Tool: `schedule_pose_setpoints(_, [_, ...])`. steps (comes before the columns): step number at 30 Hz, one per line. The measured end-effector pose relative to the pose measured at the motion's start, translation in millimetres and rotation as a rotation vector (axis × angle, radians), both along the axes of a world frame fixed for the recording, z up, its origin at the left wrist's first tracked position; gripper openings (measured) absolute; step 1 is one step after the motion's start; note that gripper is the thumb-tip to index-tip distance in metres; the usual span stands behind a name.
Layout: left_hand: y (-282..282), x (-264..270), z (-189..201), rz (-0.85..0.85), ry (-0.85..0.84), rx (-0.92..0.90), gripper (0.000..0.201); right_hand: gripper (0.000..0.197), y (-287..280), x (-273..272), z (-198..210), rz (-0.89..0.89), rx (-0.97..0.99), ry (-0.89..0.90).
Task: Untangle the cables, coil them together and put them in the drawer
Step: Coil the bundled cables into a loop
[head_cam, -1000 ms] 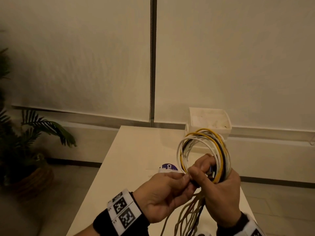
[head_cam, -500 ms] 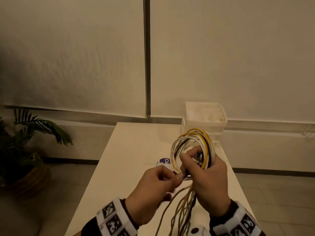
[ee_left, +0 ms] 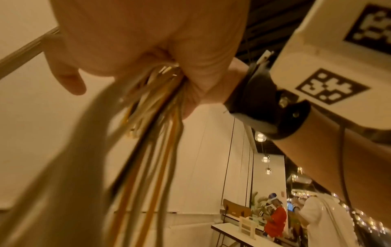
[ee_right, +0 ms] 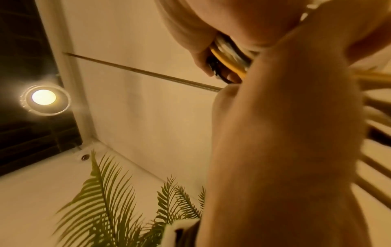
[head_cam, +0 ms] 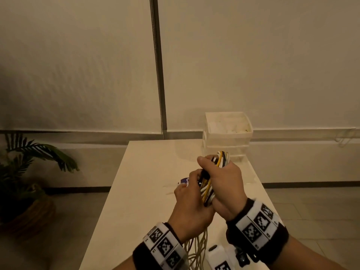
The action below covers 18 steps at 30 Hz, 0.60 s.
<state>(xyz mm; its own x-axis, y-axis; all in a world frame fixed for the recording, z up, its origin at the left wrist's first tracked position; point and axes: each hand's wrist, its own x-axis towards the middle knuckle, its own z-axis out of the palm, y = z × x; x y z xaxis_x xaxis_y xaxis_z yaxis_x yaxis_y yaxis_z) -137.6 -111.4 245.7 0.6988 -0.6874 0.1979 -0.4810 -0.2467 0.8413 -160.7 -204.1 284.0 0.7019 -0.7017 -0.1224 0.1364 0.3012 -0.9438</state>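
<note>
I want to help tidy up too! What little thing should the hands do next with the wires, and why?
Probably wind another loop of the loose wires onto the coil. The right hand grips the coil, the left hand holds the strands beside it, and long ends hang down below the hands, so it is likely too early for the drawer.

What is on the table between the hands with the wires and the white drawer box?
Nothing: in the head view, only bare white table lies between the hands' yellow, white and black cable bundle and the white plastic drawer box.
</note>
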Motion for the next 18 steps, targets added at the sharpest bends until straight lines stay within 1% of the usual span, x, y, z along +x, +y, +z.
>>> schedule_pose_setpoints(2, [0,-4,0,-0.020,0.103,-0.035,0.059,0.019,-1,-3,-2,0.012,0.123,0.004])
schedule_pose_setpoints(4, [4,1,-1,-0.014,0.113,-0.037,0.052,0.020,-3,-9,1,0.108,0.233,-0.042])
schedule_pose_setpoints(7, [14,20,2,0.011,0.134,-0.054,0.028,0.042,-15,-28,5,0.328,0.398,-0.119])
schedule_pose_setpoints(9, [20,29,9,-0.043,0.153,-0.045,0.010,0.043,-27,-49,10,0.489,0.455,-0.125])
schedule_pose_setpoints(10, [21,30,15,-0.075,0.144,-0.031,0.011,0.044,-33,-61,12,0.567,0.451,-0.108])
schedule_pose_setpoints(11, [24,32,20,-0.097,0.141,-0.018,0.014,0.047,-38,-70,16,0.636,0.401,-0.058])
schedule_pose_setpoints(12, [26,34,24,-0.106,0.151,-0.008,0.013,0.051,-41,-81,22,0.681,0.290,0.026])
schedule_pose_setpoints(13, [27,36,28,-0.105,0.169,-0.001,0.010,0.053,-45,-91,26,0.691,0.085,0.136])
schedule_pose_setpoints(14, [28,40,32,-0.098,0.181,0.017,0.010,0.048,-48,-100,30,0.639,-0.245,0.249])
schedule_pose_setpoints(15, [29,44,36,-0.099,0.179,0.043,0.011,0.036,-51,-106,34,0.508,-0.685,0.337])
schedule_pose_setpoints(16, [29,46,38,-0.109,0.166,0.077,0.011,0.030,-49,-106,41,0.363,-1.098,0.363])
schedule_pose_setpoints(17, [28,46,41,-0.132,0.139,0.121,0.010,0.037,-43,-101,47,0.291,-1.422,0.360])
schedule_pose_setpoints(18, [26,44,45,-0.163,0.100,0.169,0.008,0.053,-38,-89,48,0.315,-1.608,0.362])
